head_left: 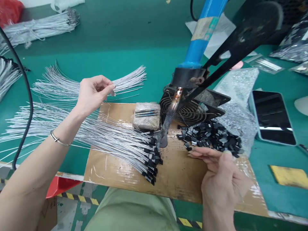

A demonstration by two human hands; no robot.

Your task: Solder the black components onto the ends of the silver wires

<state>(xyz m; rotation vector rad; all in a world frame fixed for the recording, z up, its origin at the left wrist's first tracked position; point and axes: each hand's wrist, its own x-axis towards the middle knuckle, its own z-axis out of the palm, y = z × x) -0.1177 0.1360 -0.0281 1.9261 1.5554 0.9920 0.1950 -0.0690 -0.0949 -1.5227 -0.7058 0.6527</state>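
My left hand (95, 91) is over a loose bundle of thin white wires (131, 78), thumb and fingertips pinched together at the wires. What the pinch holds, if anything, I cannot make out. My right hand (222, 175) has its fingers stretched out along the near edge of a heap of small black connector housings (211, 136), thumb apart from the index fingertip. Between the hands lies a second bundle of white wires (115, 141), with black housings (152, 160) on their right ends. A blue-handled soldering iron (196, 51) points down in a black bracket, its tip close to these housings.
A tan board (178, 176) lies on the green table (154, 57). Behind the iron's tip are a small fan (190, 107) and a wrapped block (146, 120) bearing thin rods. Rightward are bubble wrap (240, 93), a phone (273, 117) and a yellow sponge (290, 176). A black cable (27, 83) crosses the left.
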